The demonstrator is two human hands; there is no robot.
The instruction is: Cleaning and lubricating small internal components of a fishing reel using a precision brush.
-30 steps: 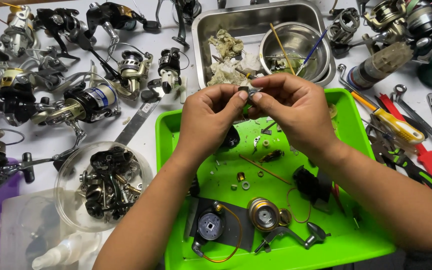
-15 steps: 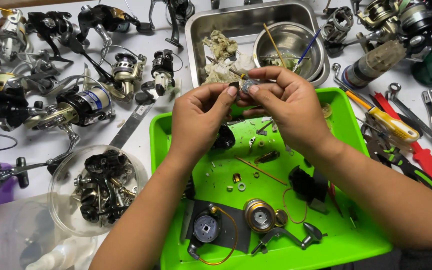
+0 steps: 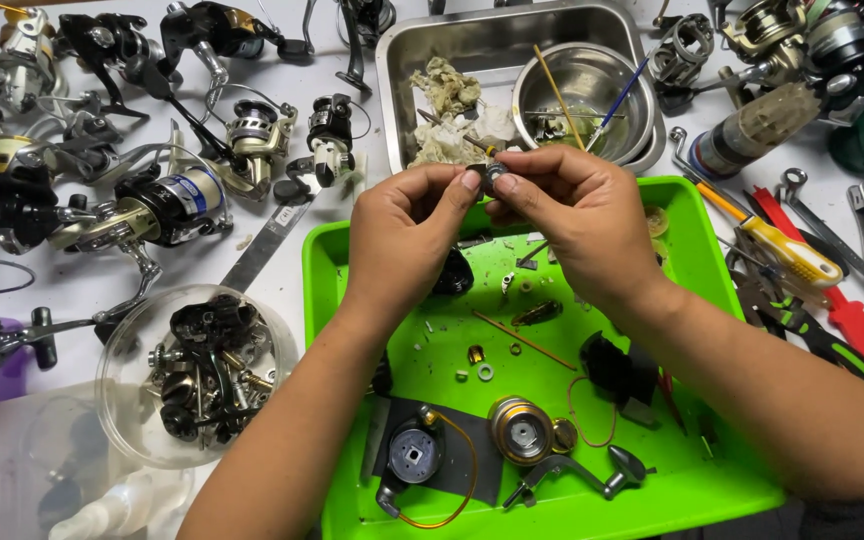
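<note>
My left hand point(image 3: 404, 228) and my right hand point(image 3: 580, 218) meet above the far edge of a bright green tray point(image 3: 697, 270). Together they pinch a small dark metal part point(image 3: 493, 177) between thumbs and fingertips. Most of the part is hidden by the fingers. Under my hands the tray holds taken-apart reel pieces: a gold spool point(image 3: 519, 430), a dark body piece with a round gear point(image 3: 416, 452), a black block point(image 3: 615, 368), small washers point(image 3: 485, 372) and a thin rod point(image 3: 522, 340).
A steel pan point(image 3: 497, 40) behind the tray holds rags and a steel bowl point(image 3: 580, 95) with brushes. Several fishing reels point(image 3: 152, 205) lie at the left. A clear bowl of parts point(image 3: 197, 372) sits front left. Screwdrivers point(image 3: 782, 245) and wrenches lie right.
Both hands stay together on the small part, with only slight turning of the fingers. The view has shifted a little, so the table contents sit slightly further left.
</note>
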